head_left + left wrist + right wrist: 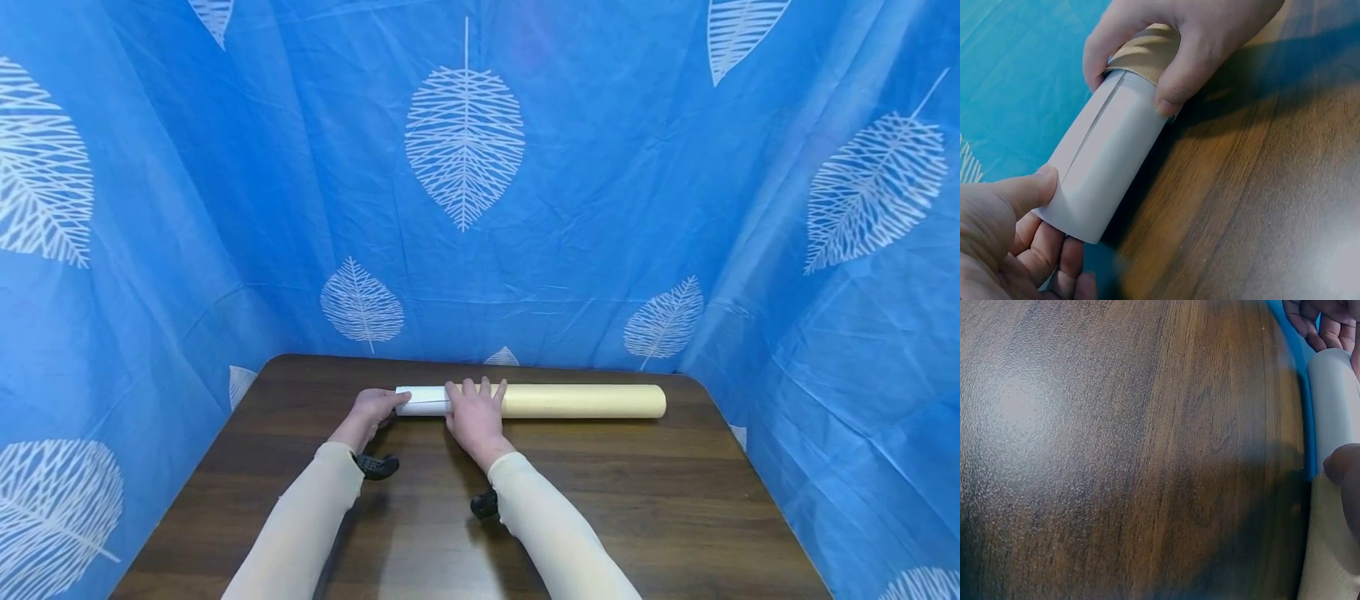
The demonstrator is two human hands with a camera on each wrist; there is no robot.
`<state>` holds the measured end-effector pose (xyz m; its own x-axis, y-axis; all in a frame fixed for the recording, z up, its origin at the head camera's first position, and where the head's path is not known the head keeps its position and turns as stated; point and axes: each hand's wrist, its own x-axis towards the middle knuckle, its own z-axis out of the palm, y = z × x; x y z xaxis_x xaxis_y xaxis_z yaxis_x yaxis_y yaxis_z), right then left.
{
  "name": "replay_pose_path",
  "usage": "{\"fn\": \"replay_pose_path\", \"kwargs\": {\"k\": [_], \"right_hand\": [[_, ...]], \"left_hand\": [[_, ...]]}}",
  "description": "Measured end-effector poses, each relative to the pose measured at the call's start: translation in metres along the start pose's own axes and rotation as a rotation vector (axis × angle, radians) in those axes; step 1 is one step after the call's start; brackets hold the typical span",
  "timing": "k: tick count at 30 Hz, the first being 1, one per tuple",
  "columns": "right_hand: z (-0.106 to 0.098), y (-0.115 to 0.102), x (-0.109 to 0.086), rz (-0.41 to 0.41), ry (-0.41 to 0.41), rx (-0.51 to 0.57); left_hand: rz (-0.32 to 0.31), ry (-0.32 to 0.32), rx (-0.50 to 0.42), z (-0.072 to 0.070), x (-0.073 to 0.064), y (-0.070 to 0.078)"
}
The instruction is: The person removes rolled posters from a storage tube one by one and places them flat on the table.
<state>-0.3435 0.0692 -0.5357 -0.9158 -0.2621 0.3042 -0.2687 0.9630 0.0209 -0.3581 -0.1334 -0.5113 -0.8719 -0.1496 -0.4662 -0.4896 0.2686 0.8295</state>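
A long tan cardboard tube lies crosswise near the back of the table, and a rolled white sheet sticks out of its left end. My left hand pinches the outer end of the white roll, thumb on top and fingers curled beneath. In the left wrist view, the overlapping edge of the rolled sheet shows as a lengthwise seam. My right hand grips the tube over its left end, thumb and fingers on opposite sides, where the roll enters. How far the roll reaches inside is hidden.
The dark wood-grain table ends at the back against a blue curtain with white leaf prints, which also hangs at both sides. Black wrist straps sit at the cuffs of the light sleeves.
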Motion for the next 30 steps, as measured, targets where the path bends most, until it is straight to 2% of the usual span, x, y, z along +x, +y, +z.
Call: {"fn": "replay_pose_path", "kwargs": {"k": [4, 10, 16, 22, 30], "right_hand": [[-0.001, 0.000, -0.001, -0.007, 0.007, 0.003], [-0.003, 0.000, -0.001, -0.001, -0.015, -0.003], [-0.004, 0.001, 0.000, 0.005, -0.033, -0.007], [-0.004, 0.000, 0.000, 0.004, -0.024, -0.011], [0.000, 0.000, 0.000, 0.012, -0.027, -0.006]], "left_hand": [[-0.016, -0.007, 0.018, -0.001, -0.002, 0.001], [0.030, -0.015, 0.019, -0.004, 0.001, 0.001], [-0.010, 0.000, -0.010, -0.008, 0.000, 0.000], [0.012, 0.008, -0.042, -0.011, 0.000, -0.002], [0.009, 0.024, -0.039, -0.010, 0.003, -0.003]]}}
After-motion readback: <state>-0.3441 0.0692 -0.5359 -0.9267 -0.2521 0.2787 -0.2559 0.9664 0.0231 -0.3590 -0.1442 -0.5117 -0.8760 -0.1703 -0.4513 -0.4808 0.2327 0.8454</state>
